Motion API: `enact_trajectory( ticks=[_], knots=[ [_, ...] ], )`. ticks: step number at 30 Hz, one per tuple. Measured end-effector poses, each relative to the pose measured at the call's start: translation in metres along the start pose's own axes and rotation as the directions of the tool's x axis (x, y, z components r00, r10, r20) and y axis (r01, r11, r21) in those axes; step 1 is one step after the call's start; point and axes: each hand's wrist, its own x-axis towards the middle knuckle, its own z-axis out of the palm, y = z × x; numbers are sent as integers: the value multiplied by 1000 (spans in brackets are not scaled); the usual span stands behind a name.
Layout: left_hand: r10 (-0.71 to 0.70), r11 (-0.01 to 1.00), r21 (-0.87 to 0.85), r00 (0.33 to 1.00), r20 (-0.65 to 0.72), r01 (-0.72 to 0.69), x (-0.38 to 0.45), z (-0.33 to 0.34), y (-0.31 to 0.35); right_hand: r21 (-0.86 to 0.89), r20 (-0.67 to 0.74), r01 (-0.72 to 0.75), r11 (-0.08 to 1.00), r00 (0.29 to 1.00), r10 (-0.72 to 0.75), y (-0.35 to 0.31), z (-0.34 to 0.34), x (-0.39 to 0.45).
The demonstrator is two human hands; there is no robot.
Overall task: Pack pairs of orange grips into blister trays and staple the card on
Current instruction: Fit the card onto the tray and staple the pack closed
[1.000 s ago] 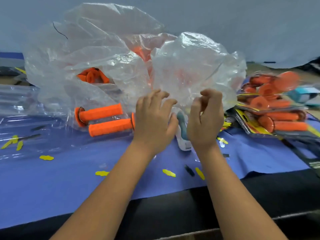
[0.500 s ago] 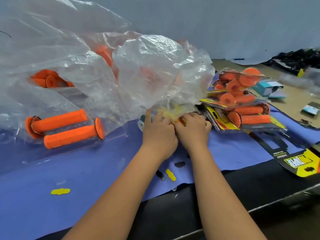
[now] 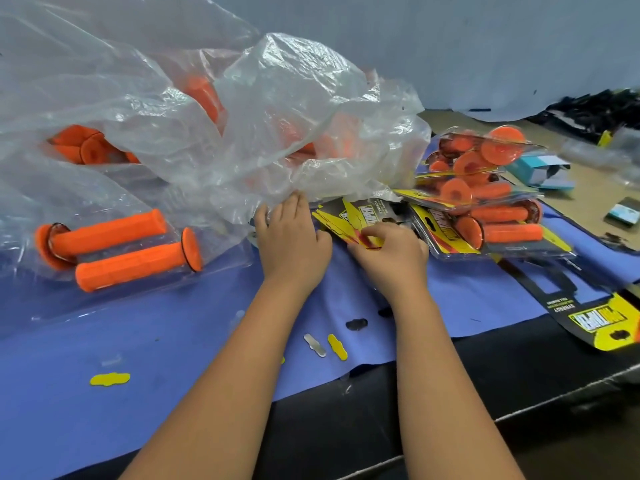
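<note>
Now right hand (image 3: pixel 389 251) pinches yellow cards (image 3: pixel 360 220); left hand (image 3: pixel 292 244) (fingers straight) touches the plastic bag (image 3: pixel 277 133).

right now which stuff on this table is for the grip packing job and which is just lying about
For the job:
- two loose orange rubber grips
- yellow-and-black printed cards, right hand pinching one
- stack of packed clear blister trays
- crinkled clear plastic bag of grips, left hand against it

Lying about:
- small yellow punch-out scraps
- teal cardboard box
</note>
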Motion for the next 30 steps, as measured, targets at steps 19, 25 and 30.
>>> enact_trajectory(
  ticks=[19,25,30],
  knots=[
    [121,992,33,992,-28,-120,-14,-10,-4,394,-30,-231,890,964,263,-9,-23,-6],
    [421,845,-266,883,-205,-465,-30,-15,24,656,207,-235,717,970,128,-28,-15,-9],
    [382,924,-82,912,148,-374,-30,-3,14,583,26,-294,757,938,345,-26,-13,-10]
  ],
)
